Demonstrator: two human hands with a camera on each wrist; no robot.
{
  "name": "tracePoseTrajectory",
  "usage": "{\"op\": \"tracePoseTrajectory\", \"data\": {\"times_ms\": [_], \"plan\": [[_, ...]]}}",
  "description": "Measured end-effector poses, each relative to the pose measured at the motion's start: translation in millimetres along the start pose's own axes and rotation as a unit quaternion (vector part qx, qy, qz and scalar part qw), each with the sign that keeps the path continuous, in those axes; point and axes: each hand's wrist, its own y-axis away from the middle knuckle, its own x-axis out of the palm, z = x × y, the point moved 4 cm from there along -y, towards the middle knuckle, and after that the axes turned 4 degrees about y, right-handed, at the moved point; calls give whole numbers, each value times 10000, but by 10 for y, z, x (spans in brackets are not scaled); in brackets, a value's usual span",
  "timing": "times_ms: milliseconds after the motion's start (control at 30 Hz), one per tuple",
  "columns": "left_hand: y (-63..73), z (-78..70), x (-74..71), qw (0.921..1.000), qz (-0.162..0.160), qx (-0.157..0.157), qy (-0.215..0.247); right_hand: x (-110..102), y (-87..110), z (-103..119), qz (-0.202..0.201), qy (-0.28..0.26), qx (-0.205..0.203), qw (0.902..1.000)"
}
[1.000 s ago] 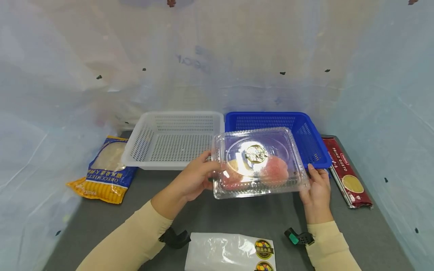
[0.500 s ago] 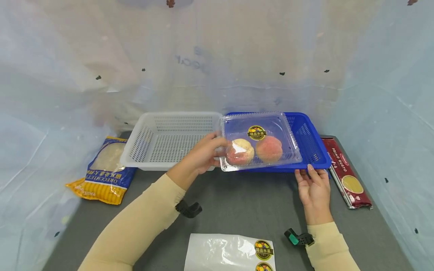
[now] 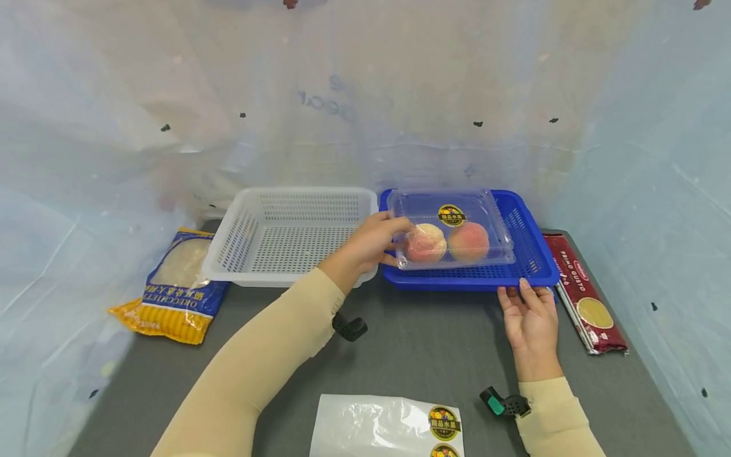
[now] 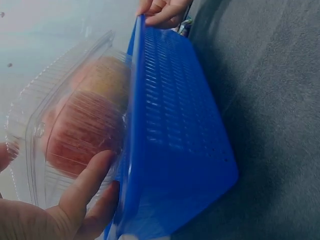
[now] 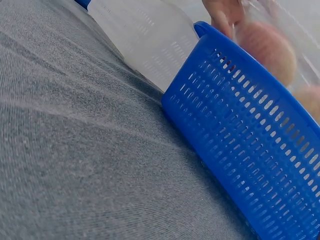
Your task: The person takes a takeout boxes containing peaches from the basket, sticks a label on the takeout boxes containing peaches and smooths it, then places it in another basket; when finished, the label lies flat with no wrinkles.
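My left hand holds the left end of a clear plastic clamshell box, fingers along its side. Two peaches show through the lid, which bears a round black and yellow sticker. In the head view the box lies over the opening of the blue basket. From the left wrist, the box appears tilted right at the basket's rim, with the lower fingers close to that rim. At the basket's front right corner, my right hand grips the rim, thumb on top.
A white perforated basket stands to the left of the blue one. Left of that lies a blue and yellow pasta bag; a red pasta packet lies at the right. A white sticker sheet is near the front.
My left hand has carried the clamshell box away from me and slightly right, over the blue basket. My right hand keeps its place at the basket's rim, its fingers now under it.
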Motion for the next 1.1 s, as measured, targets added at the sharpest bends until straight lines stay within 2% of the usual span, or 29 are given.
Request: {"op": "tracePoseTrajectory", "data": {"times_ms": [133,500,800,1000,1100], "plan": [[-71,41,115,9999,31,-6,-127,-12,1,2,70,69,-38,9999],[-300,256,311,9980,-317,-200,-507,-8,4,-10,72,135,-100,9998],[-429,336,360,9957,-574,-288,-669,-35,2,-6,170,133,-108,9997],[-462,349,389,9948,-407,-504,-787,-47,-8,-8,191,147,-100,9997],[-475,324,362,9955,-363,-443,-759,-48,-20,-11,188,186,-119,9996]]}}
